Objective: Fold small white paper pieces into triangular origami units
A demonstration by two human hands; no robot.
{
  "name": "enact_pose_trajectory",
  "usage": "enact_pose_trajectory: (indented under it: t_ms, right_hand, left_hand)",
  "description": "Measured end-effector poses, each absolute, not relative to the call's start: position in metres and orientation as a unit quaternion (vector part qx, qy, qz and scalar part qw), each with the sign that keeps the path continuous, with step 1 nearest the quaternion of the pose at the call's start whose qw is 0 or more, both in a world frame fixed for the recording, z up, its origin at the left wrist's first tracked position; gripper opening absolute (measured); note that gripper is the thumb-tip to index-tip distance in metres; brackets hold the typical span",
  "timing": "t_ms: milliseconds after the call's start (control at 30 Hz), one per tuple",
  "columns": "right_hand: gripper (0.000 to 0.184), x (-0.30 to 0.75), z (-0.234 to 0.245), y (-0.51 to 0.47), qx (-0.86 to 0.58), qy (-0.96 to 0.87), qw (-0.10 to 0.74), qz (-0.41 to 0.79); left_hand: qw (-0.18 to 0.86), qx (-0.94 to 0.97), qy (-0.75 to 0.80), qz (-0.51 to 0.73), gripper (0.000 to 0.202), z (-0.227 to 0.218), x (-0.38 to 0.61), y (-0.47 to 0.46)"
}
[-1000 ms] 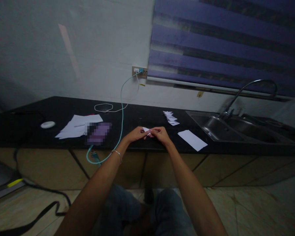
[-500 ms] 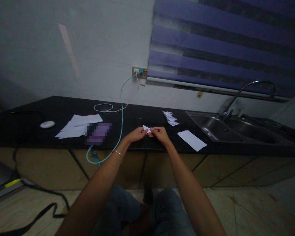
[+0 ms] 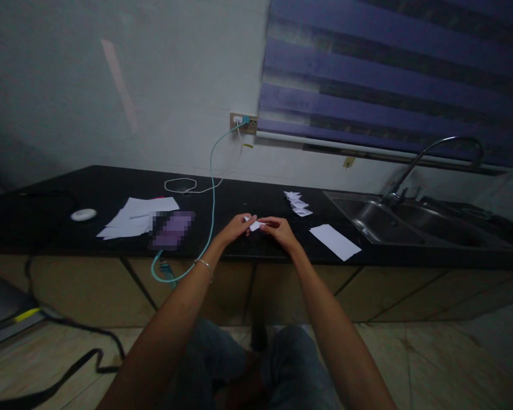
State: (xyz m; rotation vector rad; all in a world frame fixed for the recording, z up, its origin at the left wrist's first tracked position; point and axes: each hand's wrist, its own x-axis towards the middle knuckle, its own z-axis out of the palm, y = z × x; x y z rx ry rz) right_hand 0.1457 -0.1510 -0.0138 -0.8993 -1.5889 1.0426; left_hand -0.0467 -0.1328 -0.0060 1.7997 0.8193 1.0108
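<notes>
A small folded piece of white paper [image 3: 255, 225] is pinched between my two hands, just above the dark countertop [image 3: 256, 196]. My left hand [image 3: 236, 229] grips its left side with thumb and fingers. On the other side, my right hand [image 3: 279, 230] holds the right edge, fingers closed together. Several folded white paper pieces [image 3: 298, 204] lie in a row behind and to the right. Closer to my right forearm rests a stack of white paper strips [image 3: 335, 241].
Loose white sheets [image 3: 126, 219] and a blurred purple object [image 3: 173, 229] lie at left, near a white round object [image 3: 84, 215]. A teal cable [image 3: 212, 193] runs from the wall socket [image 3: 243, 123] past my left arm. At right are a steel sink [image 3: 389, 219] and faucet [image 3: 414, 162].
The folded paper has been turned between my fingers; its raised triangular point no longer shows and it looks flatter. My right fingers have stretched slightly along its top edge.
</notes>
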Motion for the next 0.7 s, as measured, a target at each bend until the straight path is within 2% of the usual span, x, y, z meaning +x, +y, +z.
enact_pose_trajectory:
  t_ms: [133, 367, 633, 700]
  right_hand:
    - [0.031, 0.1461, -0.0148, -0.1499, -0.371, -0.664, 0.494, 0.420]
    - [0.029, 0.1433, -0.0124, -0.1536, -0.396, -0.670, 0.481, 0.403]
    - [0.029, 0.1439, -0.0144, -0.1477, -0.424, -0.585, 0.564, 0.400]
    - [0.029, 0.1441, -0.0141, -0.1469, -0.420, -0.582, 0.568, 0.403]
  left_hand:
    - [0.427, 0.753, 0.318, 0.386, 0.039, -0.0091, -0.0489, -0.1317]
    - [0.457, 0.749, 0.292, 0.381, 0.037, -0.0080, -0.0514, -0.1328]
    - [0.529, 0.677, 0.285, 0.426, 0.027, -0.0054, -0.0479, -0.1322]
    - [0.539, 0.658, 0.281, 0.443, 0.032, -0.0060, -0.0489, -0.1314]
